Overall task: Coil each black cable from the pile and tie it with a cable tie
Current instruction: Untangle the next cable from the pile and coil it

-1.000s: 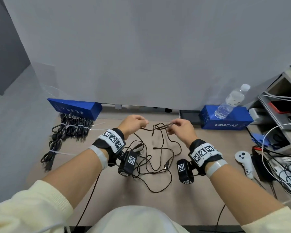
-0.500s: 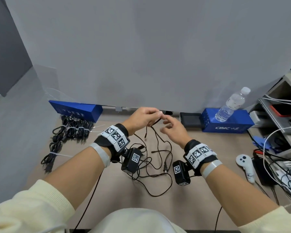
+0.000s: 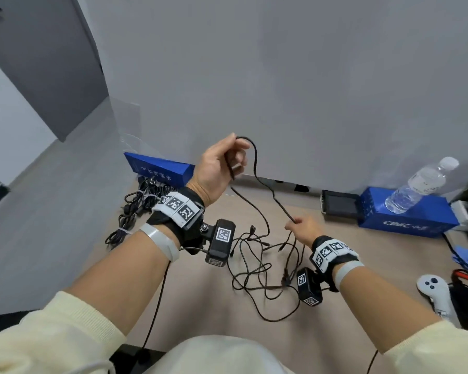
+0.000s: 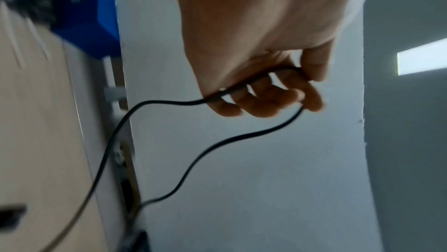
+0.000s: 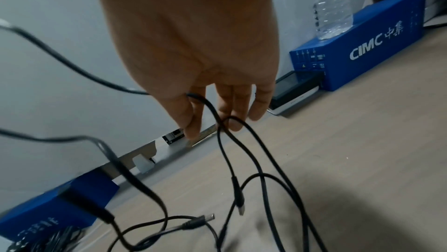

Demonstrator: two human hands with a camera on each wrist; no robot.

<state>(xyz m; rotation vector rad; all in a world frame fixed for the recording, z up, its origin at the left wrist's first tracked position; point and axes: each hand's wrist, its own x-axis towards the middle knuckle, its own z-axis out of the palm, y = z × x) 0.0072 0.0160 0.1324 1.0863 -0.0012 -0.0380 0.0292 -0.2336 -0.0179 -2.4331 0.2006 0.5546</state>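
I held my left hand (image 3: pixel 219 168) raised at the centre of the head view, its fingers (image 4: pixel 263 101) curled and clamped on a bend of the thin black cable (image 3: pixel 255 168), which looped over them and ran down right to my right hand (image 3: pixel 304 228). That hand sat lower, right of centre, its fingers (image 5: pixel 232 107) hanging fairly straight with thumb and forefinger pinched on the same cable. Below both, the loose pile of black cables (image 3: pixel 260 268) lay tangled on the pale wooden surface (image 3: pixel 206 300), and the tied black cable bundles (image 3: pixel 135 209) rested at centre left beside a long blue box (image 3: pixel 160 168).
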